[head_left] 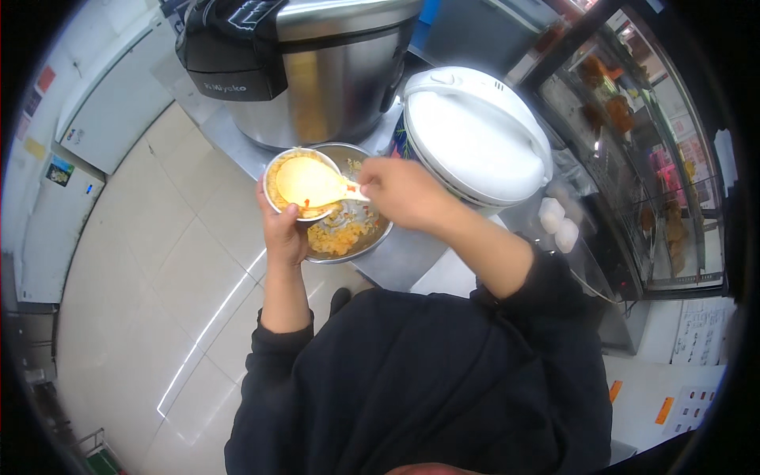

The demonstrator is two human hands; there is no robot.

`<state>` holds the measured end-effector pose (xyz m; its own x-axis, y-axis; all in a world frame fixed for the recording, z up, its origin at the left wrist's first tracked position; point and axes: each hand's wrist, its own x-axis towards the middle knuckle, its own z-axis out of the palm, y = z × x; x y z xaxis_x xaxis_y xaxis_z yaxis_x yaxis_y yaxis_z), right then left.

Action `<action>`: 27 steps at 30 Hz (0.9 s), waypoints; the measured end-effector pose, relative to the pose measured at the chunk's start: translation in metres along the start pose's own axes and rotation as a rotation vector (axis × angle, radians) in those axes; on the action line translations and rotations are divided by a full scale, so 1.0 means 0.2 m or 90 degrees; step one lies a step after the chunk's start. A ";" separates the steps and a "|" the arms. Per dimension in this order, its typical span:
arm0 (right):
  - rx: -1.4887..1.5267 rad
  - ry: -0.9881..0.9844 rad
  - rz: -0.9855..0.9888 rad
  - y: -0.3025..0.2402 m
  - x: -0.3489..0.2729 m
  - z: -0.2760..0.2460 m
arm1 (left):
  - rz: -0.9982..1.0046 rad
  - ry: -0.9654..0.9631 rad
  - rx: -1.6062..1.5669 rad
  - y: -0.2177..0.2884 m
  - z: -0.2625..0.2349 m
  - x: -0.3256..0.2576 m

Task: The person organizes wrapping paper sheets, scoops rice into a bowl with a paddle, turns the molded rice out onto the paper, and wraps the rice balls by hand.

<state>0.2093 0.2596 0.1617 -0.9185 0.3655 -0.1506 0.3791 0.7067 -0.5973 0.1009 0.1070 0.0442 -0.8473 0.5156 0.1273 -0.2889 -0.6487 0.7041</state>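
Observation:
My left hand [282, 226] is wrapped round a white round cup [271, 199] filled with yellow-orange rice. In my right hand [396, 190] is the handle of a pale rice paddle [310, 181], whose broad blade lies flat over the rice at the cup's mouth. Bits of orange and red show among the grains. Below and behind the cup, a metal bowl [378, 235] stands on the counter, with a heap of the same rice [339, 237] at its near side. The cup and my hands hide part of the bowl.
A large steel cooker [340, 87] with a black front stands behind the bowl. To its right is a white-lidded container [475, 134], then small white rounded things [558, 226] in clear plastic. A glass display case [633, 142] lines the far right; white chest freezers [103, 103] stand left across the tiled floor.

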 end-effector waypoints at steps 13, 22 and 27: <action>-0.005 0.022 0.061 0.06 0.00 -0.04 | 0.104 0.161 0.196 0.07 -0.08 -0.02; -0.347 -0.189 0.042 0.16 0.08 0.23 | 0.282 0.263 0.276 -0.09 -0.15 -0.07; -0.123 -0.165 0.041 0.27 0.07 0.40 | 0.296 0.249 0.188 -0.11 -0.14 -0.08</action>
<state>0.2078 0.2555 0.0648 -0.8803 0.2646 -0.3937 0.4291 0.7981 -0.4230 0.1087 0.0972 0.0077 -0.9689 -0.0573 0.2408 0.2324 -0.5449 0.8057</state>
